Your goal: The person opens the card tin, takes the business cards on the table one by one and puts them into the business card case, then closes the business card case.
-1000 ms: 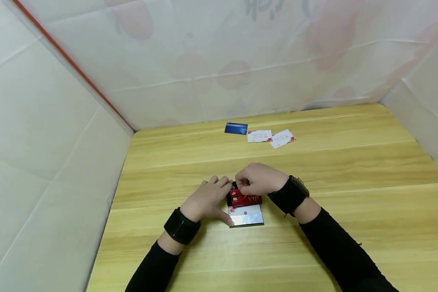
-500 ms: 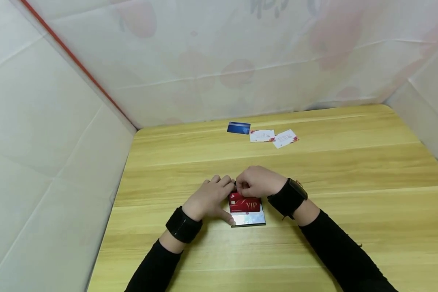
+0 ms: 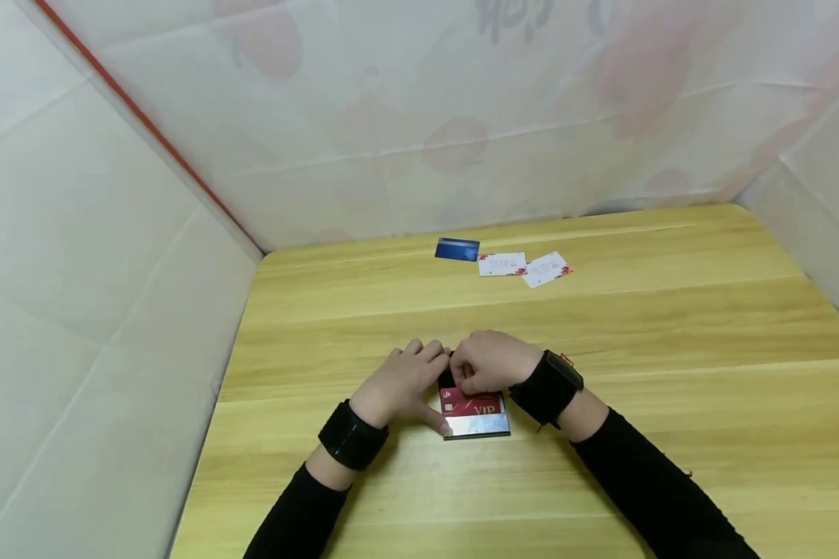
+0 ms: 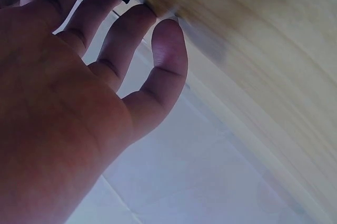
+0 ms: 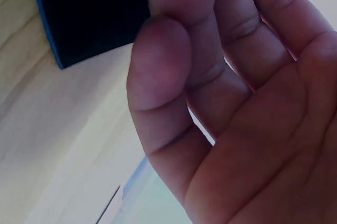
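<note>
A black card holder (image 3: 447, 378) with a shiny silvery lower strip lies on the table between both hands. The red VIP card (image 3: 452, 404) lies over it, its lower edge tucked behind that strip. My left hand (image 3: 400, 386) holds the holder at its left side, thumb on the lower left corner and fingers near the top. A dark corner of the holder shows by the fingertips in the left wrist view. My right hand (image 3: 492, 361) pinches the card's upper edge with curled fingers; the index fingertip is cut off in the right wrist view, beside the holder's black panel (image 5: 95, 13).
Toward the back of the wooden table (image 3: 322, 310) lie a blue card (image 3: 457, 249) and two white flowered cards, the left one (image 3: 501, 264) and the tilted right one (image 3: 548, 269). Pale fabric walls (image 3: 363, 186) enclose the table's back and sides.
The red card has moved down the holder toward me, and its lower edge has gone behind the silvery strip. My right hand moved down with it; the left hand stays on the holder.
</note>
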A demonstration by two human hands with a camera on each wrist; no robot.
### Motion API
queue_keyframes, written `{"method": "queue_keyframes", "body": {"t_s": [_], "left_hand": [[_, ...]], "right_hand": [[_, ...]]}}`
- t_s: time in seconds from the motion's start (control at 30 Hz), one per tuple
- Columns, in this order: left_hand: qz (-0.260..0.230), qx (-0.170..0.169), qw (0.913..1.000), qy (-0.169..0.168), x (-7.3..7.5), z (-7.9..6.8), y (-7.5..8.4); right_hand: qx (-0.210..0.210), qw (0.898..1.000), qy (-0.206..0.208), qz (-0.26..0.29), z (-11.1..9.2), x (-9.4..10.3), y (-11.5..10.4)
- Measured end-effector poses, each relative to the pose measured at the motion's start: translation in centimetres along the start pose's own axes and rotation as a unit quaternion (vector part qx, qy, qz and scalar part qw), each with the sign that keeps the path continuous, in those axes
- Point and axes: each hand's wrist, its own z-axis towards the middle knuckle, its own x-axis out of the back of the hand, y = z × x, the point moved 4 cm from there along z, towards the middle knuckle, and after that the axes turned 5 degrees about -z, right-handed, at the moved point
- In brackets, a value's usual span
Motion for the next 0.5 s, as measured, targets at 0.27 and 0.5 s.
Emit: {"method": "queue_keyframes", "body": {"t_s": [0.27,0.5], "left_hand": [[-0.004,-0.008,0.9999,0.007,-0.26,-0.05,-0.02],[-0.008,-0.004,0.9999,0.006,-0.40,-0.04,-0.16]], "right_hand": [[0.008,1.000,-0.025,0.011,-0.09,-0.42,-0.85],[0.003,1.000,-0.024,0.004,0.07,-0.79,-0.95]]}}
